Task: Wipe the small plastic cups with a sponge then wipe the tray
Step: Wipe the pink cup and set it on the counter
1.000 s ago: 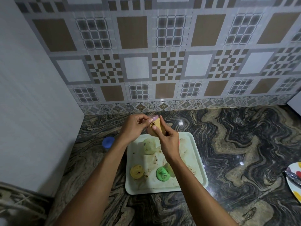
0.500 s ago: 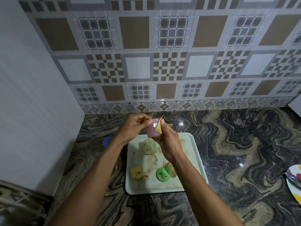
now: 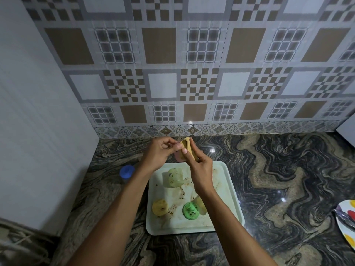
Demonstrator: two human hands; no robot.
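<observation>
Above tray's (image 3: 236,198) far edge, left fingers (image 3: 177,146) round pink cup (image 3: 179,157), right fingers (image 3: 186,156) round sponge (image 3: 189,145), lengthwise toward wall (image 3: 192,83)

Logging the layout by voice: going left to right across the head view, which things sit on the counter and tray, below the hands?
Blue cup on the counter → yellow cup → green cup → patterned plate at the right edge.

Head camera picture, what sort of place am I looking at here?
Probably a home kitchen: a polished stone countertop, a patterned tile backsplash behind it, and a dirty tray holding small plastic cups.
</observation>
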